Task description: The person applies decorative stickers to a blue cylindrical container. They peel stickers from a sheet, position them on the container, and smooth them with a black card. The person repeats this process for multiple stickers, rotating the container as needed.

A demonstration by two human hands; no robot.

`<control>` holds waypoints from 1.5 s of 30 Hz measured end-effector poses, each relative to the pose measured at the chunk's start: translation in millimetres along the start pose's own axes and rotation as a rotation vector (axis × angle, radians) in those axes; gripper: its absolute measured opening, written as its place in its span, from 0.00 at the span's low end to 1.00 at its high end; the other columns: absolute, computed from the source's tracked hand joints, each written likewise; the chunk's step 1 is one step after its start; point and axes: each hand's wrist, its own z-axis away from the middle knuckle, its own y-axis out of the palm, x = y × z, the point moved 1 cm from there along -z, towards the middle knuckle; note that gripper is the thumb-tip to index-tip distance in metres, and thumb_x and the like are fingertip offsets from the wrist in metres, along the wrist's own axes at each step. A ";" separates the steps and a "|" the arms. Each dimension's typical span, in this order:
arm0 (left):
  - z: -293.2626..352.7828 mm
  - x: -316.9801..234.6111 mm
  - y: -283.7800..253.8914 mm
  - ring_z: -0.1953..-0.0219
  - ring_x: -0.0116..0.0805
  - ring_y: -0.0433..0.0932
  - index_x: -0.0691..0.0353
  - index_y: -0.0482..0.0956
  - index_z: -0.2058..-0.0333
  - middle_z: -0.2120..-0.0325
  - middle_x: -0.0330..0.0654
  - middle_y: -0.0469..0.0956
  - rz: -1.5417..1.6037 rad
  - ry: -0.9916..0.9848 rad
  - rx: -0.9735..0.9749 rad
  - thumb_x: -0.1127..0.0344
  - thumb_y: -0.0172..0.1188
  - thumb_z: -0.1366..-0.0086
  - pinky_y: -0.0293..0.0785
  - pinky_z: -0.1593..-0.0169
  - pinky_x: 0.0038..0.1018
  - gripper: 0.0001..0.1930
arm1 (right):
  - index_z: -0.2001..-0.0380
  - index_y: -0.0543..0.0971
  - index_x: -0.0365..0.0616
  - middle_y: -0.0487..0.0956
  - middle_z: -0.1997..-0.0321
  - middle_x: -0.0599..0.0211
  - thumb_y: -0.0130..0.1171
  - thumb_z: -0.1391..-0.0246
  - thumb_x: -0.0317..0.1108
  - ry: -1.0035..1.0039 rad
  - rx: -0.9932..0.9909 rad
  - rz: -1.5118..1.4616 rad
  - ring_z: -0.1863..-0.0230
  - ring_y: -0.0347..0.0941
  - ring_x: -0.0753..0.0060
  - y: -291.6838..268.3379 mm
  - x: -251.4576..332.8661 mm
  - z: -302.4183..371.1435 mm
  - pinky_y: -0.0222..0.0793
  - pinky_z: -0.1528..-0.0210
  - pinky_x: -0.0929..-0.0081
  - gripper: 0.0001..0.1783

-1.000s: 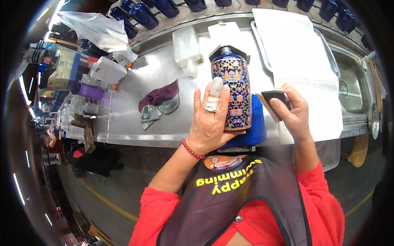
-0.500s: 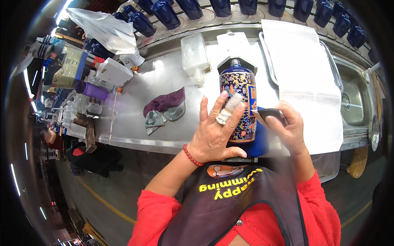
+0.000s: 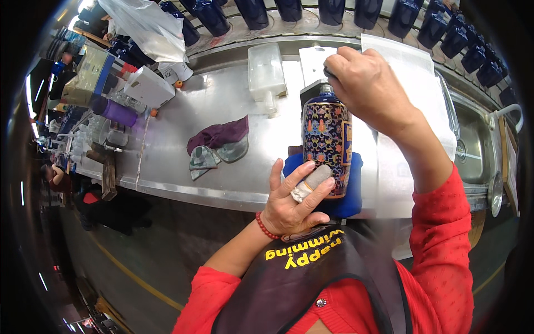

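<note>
**Head view: both my hands on a tall patterned bottle at a steel counter**

Head camera looks down on a tall dark-blue bottle (image 3: 327,149) with a dense coloured flower pattern, standing upright on a folded blue cloth (image 3: 350,195) at the near edge of the counter (image 3: 167,161). My left hand (image 3: 292,203) wraps the bottle's lower body from the near side, fingers curled against it; one finger (image 3: 317,178) wears a pale cover. My right hand (image 3: 367,89) sits over the bottle's top, its grip closed down around the neck, which hides most of the mouth; I cannot tell whether it holds a small tool or stopper there.

Left of my left hand, well apart, lie a crumpled purple rag (image 3: 219,135) and a grey rag (image 3: 203,160). Beyond my right hand rests a clear plastic container (image 3: 266,71), and farther still a row of plain dark-blue bottles (image 3: 334,10). A white sheet (image 3: 414,83) runs under my right forearm.

By my judgement the bottle is glazed ceramic: rigid, fairly heavy, smooth enough to slip, and breakable. Holding the wide lower body while steadying the neck seems the safest way to take it.
</note>
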 end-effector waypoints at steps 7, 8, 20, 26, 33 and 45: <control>-17.4 8.0 -10.0 0.37 0.40 0.71 0.51 0.81 0.43 0.49 0.36 0.82 0.053 0.141 0.052 0.35 0.42 0.26 0.39 0.25 0.54 0.31 | 0.67 0.78 0.39 0.79 0.72 0.59 0.65 0.46 0.29 0.081 -0.249 0.401 0.72 0.77 0.58 -14.3 -5.1 24.8 0.70 0.69 0.66 0.07; -23.8 12.3 -9.8 0.36 0.40 0.70 0.49 0.81 0.43 0.48 0.35 0.82 0.056 0.178 0.069 0.33 0.40 0.28 0.40 0.25 0.54 0.33 | 0.65 0.80 0.39 0.79 0.71 0.60 0.66 0.46 0.29 0.147 -0.231 0.121 0.73 0.76 0.63 -14.9 -3.9 29.8 0.69 0.70 0.70 0.07; -105.3 90.9 3.2 0.34 0.44 0.68 0.49 0.78 0.39 0.57 0.38 0.86 0.116 0.155 0.068 0.38 0.40 0.24 0.38 0.26 0.53 0.30 | 0.59 0.81 0.38 0.79 0.69 0.68 0.67 0.46 0.24 0.214 -0.070 -0.312 0.70 0.72 0.82 0.9 -1.3 106.4 0.65 0.70 0.82 0.11; -74.0 76.4 6.6 0.32 0.52 0.65 0.65 0.71 0.36 0.50 0.49 0.83 0.166 -0.112 -0.092 0.42 0.39 0.23 0.42 0.28 0.56 0.34 | 0.61 0.81 0.40 0.82 0.69 0.59 0.65 0.49 0.26 0.310 -0.019 -0.202 0.66 0.79 0.57 0.7 -8.6 27.3 0.73 0.60 0.65 0.10; -3.9 22.8 8.1 0.32 0.58 0.64 0.71 0.66 0.34 0.41 0.55 0.75 0.279 -0.337 -0.086 0.38 0.40 0.24 0.44 0.29 0.56 0.39 | 0.61 0.80 0.39 0.80 0.68 0.55 0.65 0.48 0.29 0.319 0.127 -0.122 0.64 0.79 0.48 2.9 0.4 -12.6 0.74 0.62 0.60 0.10; -45.4 33.7 -1.7 0.33 0.53 0.55 0.51 0.80 0.40 0.40 0.52 0.72 -0.040 -0.126 0.015 0.26 0.36 0.31 0.34 0.28 0.52 0.41 | 0.58 0.82 0.38 0.80 0.70 0.66 0.65 0.44 0.29 0.232 -0.133 -0.248 0.72 0.74 0.79 -4.0 -27.8 37.6 0.69 0.68 0.80 0.10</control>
